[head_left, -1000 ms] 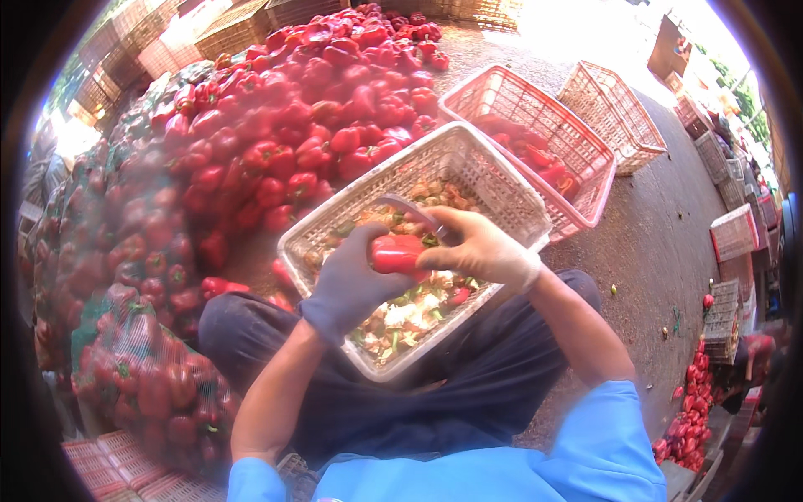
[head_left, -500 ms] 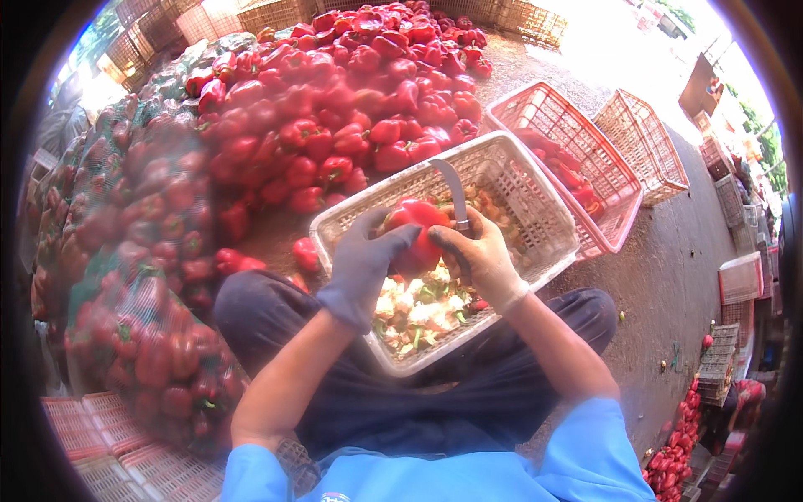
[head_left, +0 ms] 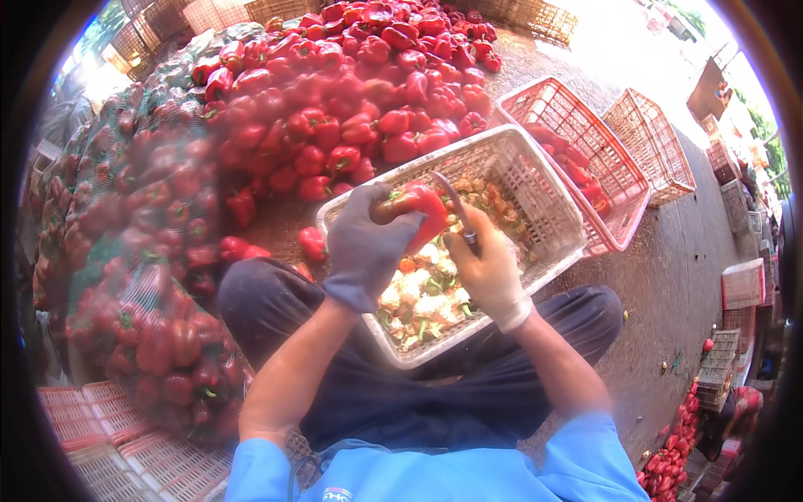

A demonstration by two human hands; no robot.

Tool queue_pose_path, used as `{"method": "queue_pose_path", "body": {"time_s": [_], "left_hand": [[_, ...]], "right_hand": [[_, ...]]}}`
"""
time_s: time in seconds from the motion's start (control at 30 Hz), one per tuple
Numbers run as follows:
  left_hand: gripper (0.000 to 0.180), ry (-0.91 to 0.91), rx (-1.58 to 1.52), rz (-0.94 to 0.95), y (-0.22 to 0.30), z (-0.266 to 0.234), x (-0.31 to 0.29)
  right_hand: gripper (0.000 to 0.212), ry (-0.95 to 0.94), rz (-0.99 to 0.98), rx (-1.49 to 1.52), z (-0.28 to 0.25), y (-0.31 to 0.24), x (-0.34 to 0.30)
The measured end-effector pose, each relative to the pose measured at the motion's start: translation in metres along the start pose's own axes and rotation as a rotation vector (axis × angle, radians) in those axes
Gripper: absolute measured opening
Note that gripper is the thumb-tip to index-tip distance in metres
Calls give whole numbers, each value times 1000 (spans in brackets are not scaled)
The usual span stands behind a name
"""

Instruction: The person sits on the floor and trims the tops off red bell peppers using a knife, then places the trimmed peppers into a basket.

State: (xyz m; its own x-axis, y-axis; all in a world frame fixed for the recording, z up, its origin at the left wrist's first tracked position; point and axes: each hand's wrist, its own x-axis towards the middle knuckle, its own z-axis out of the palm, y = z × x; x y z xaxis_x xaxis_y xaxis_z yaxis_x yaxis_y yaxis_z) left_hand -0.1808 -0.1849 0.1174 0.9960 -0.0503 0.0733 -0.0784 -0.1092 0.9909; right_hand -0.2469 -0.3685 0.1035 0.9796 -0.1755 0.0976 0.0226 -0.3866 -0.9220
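Observation:
My left hand (head_left: 365,243), in a dark grey glove, is closed round a red bell pepper (head_left: 428,214), its green stem end toward the left. In a pale glove with darker fingertips, my right hand (head_left: 489,268) grips a curved knife (head_left: 452,199). The blade arcs up beside the pepper's right side; whether it touches cannot be told. Below both hands stands a white plastic crate (head_left: 559,266), tilted across my lap area. Pale pepper cores and green stems (head_left: 425,294) lie in it.
A large heap of red peppers (head_left: 335,125) rises ahead. Mesh sacks of peppers (head_left: 159,335) crowd the left. At right stand a red crate (head_left: 623,230) holding some peppers and another crate (head_left: 669,171). Flat stacked crates (head_left: 159,460) sit at lower left.
My right hand has moved down and away from the pepper, turning the knife. The left hand has tipped the pepper, so its stem end now faces left.

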Motion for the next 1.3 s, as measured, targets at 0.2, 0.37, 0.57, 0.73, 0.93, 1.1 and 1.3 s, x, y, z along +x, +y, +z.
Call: {"method": "queue_pose_path", "body": {"time_s": [0.2,0.37,0.57,0.73,0.93,1.1,1.3], "left_hand": [[43,63,195,135,-8,2,3],[44,173,456,502,-10,4,4],[45,196,590,684,-4,-2,9],[46,230,533,600,-4,-2,16],[44,162,545,696,-2,-1,8],[37,211,322,528,-10,-4,18],[33,183,-362,26,3,-20,36]], "right_hand": [[54,38,-225,-58,17,10,1],[61,-65,-19,-83,19,-1,0],[66,-111,-42,85,30,12,15],[67,-80,-69,12,25,11,8],[67,-54,-17,-31,40,6,13],[67,-74,0,-81,50,10,17],[43,-135,129,-274,30,57,-18]]}}
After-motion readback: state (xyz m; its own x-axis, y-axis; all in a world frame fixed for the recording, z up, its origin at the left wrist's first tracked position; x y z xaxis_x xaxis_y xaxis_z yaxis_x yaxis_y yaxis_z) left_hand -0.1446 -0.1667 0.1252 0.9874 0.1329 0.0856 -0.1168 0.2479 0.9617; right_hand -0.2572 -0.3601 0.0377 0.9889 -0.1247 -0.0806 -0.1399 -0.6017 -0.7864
